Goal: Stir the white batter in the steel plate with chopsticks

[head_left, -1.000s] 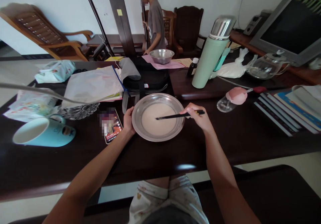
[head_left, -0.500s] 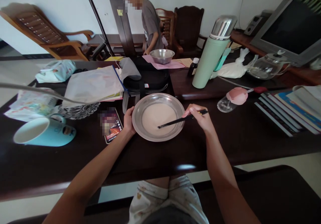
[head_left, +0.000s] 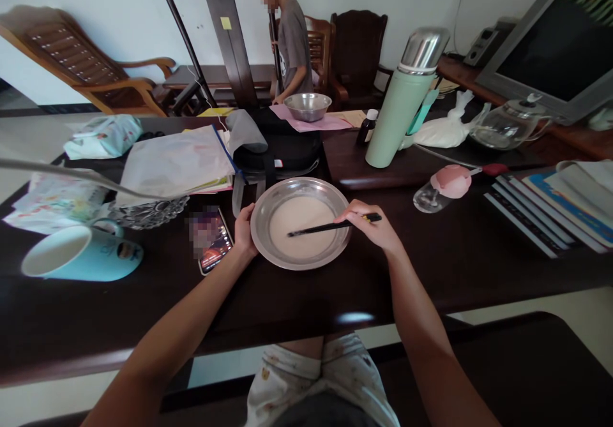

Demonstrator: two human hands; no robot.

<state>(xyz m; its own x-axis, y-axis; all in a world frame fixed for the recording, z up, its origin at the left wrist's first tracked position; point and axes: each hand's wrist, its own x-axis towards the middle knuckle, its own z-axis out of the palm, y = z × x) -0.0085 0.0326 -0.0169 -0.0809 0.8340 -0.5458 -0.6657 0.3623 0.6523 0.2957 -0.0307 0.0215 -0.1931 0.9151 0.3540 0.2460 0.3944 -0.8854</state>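
Observation:
A shallow steel bowl (head_left: 262, 243) of pale batter sits on the dark table (head_left: 479, 254) in front of me. My left hand (head_left: 244, 230) grips the bowl's left rim, fingers curled round it. My right hand (head_left: 373, 228) is closed on a pair of black chopsticks (head_left: 325, 227), whose tips rest in the batter near the bowl's middle.
A phone (head_left: 214, 246) lies just left of the bowl, a blue mug (head_left: 81, 259) on its side further left. Papers, a black bag (head_left: 282, 149), a green thermos (head_left: 401, 104), a pink-lidded bottle (head_left: 443, 186) and books (head_left: 546, 207) surround it. A person (head_left: 292, 44) stands behind a second steel bowl (head_left: 307, 106).
The chopstick tips swept through the batter, down to the right and then back left toward the middle. My left hand kept its hold on the rim. The person at the back shifted slightly.

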